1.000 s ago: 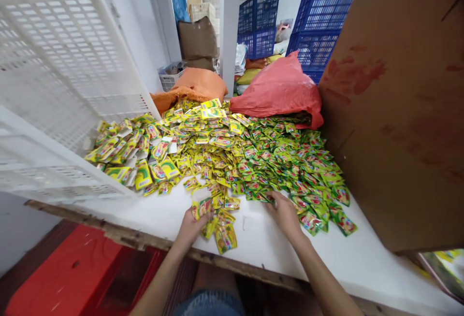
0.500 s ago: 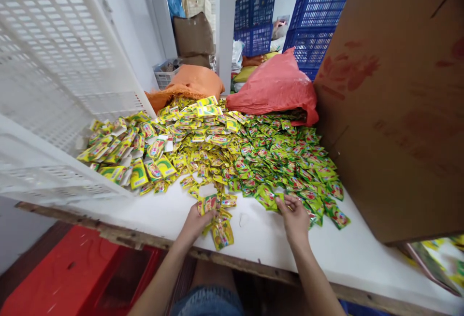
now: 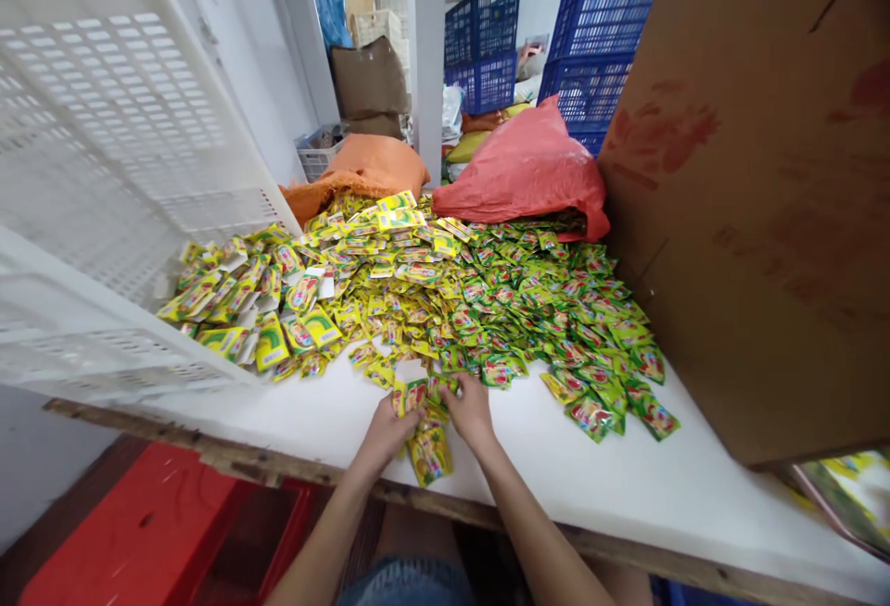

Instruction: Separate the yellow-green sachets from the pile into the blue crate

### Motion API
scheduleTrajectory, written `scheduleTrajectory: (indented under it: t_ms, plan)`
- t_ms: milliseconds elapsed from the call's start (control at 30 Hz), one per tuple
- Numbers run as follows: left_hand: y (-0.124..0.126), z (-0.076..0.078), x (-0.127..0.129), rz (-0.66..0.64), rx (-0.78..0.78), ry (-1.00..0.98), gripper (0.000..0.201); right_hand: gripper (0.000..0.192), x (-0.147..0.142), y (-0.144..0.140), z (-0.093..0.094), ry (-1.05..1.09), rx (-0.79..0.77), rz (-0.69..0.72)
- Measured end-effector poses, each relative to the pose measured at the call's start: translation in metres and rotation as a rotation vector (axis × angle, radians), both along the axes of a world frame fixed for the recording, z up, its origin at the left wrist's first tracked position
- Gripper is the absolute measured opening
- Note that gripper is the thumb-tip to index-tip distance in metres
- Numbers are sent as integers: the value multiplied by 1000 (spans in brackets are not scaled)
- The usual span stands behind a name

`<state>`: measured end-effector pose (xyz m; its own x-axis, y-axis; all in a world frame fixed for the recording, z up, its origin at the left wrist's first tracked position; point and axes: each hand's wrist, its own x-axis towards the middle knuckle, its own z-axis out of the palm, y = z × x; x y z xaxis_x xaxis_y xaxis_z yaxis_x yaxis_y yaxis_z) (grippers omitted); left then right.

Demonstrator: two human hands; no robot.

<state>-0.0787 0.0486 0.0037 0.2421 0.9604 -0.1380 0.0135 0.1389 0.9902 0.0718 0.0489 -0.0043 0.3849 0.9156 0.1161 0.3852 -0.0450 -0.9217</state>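
Observation:
My left hand (image 3: 390,425) is closed on a small yellow-green carton (image 3: 410,397) whose white top flap stands up. My right hand (image 3: 471,407) is beside it, fingers pinched on a green sachet (image 3: 439,387) held against the carton's right side; whether its end is inside the carton I cannot tell. Below the hands a yellow sachet (image 3: 429,456) lies near the table's front edge. Beyond them are heaped yellow sachets (image 3: 400,314) and, to the right, a pile of green sachets (image 3: 556,309). Small cartons (image 3: 240,296) are piled at the left.
A white perforated crate (image 3: 104,170) stands at the left and a large cardboard box (image 3: 730,217) at the right. An orange sack (image 3: 379,161) and a red sack (image 3: 535,166) lie behind the piles. Blue crates (image 3: 591,41) are stacked farther back. A red stool (image 3: 132,532) is below left.
My right hand has moved left from the green pile to the carton, bringing a green sachet with it. My left hand still holds the carton in nearly the same place.

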Motion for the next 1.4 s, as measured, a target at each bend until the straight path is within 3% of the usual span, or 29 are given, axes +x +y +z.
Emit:
scheduleTrajectory:
  t_ms: [200,367,467,633,800,867,1133,1267,1400]
  plan:
    - [-4,9,5,-29,-2,-2,34,13,2,-6,7,95,39,50]
    - [-17,28,23,-194,-40,33,40,20,22,-27,21,162,116,140]
    - [-25,34,38,-198,-48,80,43,26,33,-45,26,246,146,82]
    - [-37,31,58,-317,-26,153,42,19,59,-79,25,278,58,41]
    - [-46,31,78,-352,-169,112,31,22,98,-104,38,257,96,-114]
    - [-51,32,87,-402,-227,67,23,22,105,-108,47,261,130,-113]
    - [-61,33,103,-549,-184,79,19,12,86,-109,60,-149,263,-39]
    - [-58,28,99,-537,-89,174,12,20,87,-114,71,-336,209,182]
    - [-58,29,101,-548,-96,227,13,22,98,-115,88,-463,112,342]
